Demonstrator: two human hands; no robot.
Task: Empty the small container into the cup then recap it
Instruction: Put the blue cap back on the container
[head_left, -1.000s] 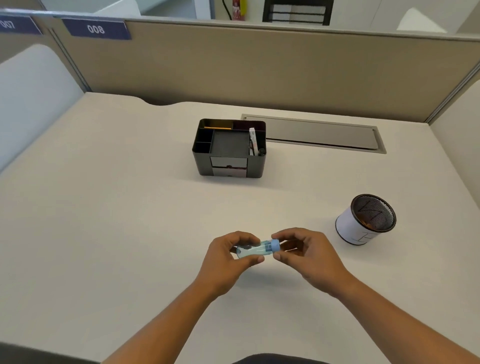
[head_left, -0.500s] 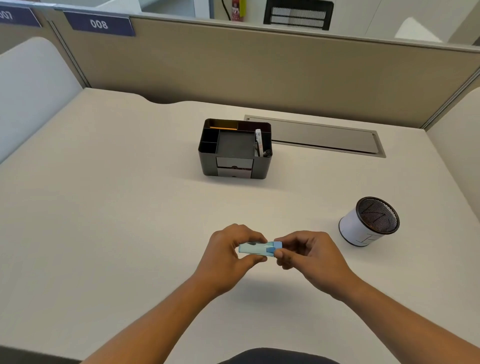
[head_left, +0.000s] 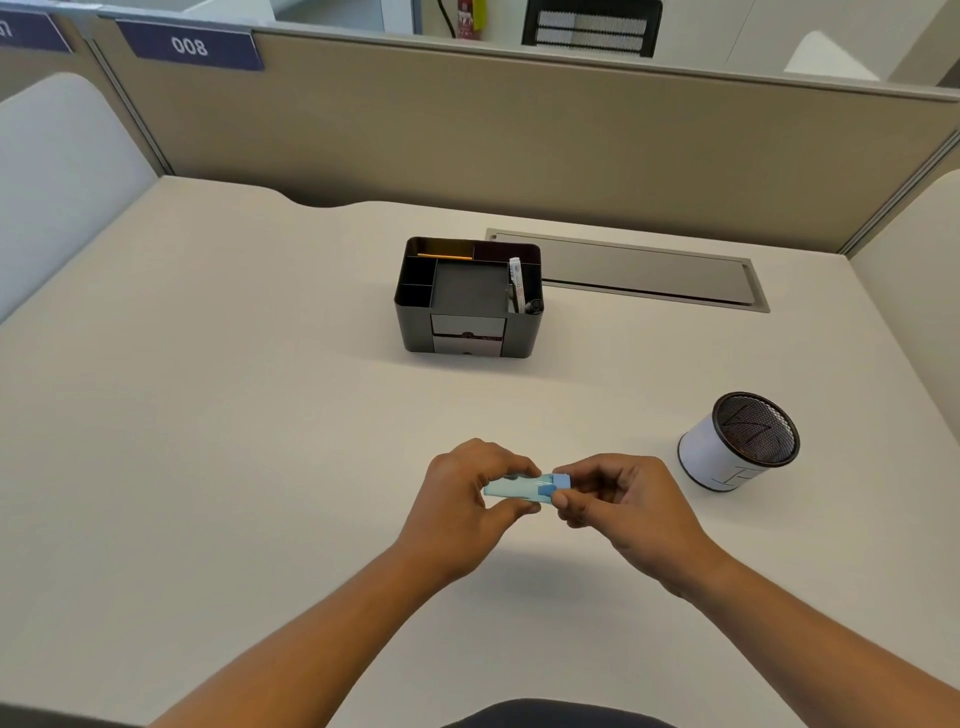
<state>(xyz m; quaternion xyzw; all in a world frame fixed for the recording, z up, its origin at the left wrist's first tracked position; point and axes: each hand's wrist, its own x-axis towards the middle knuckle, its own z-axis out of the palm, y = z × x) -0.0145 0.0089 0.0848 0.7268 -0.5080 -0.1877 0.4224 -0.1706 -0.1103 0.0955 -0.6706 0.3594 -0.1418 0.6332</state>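
Observation:
A small clear blue container (head_left: 514, 489) lies sideways in the air above the desk, near the front middle. My left hand (head_left: 462, 499) grips its body from the left. My right hand (head_left: 623, 506) pinches the blue cap (head_left: 561, 480) at its right end with thumb and fingers. The cap sits on the container. What is inside cannot be made out. The cup (head_left: 737, 441), white with a black mesh inside and a dark rim, stands upright on the desk to the right of my hands, apart from them.
A black desk organiser (head_left: 470, 299) with pens and a pencil stands at the middle back. Behind it a grey cable flap (head_left: 649, 273) is set into the desk. Tan partition walls (head_left: 519, 135) close the back and sides.
The container has turned a little in my fingers and dropped slightly. Both hands keep their hold, and the cap stays on. The view has shifted a bit.

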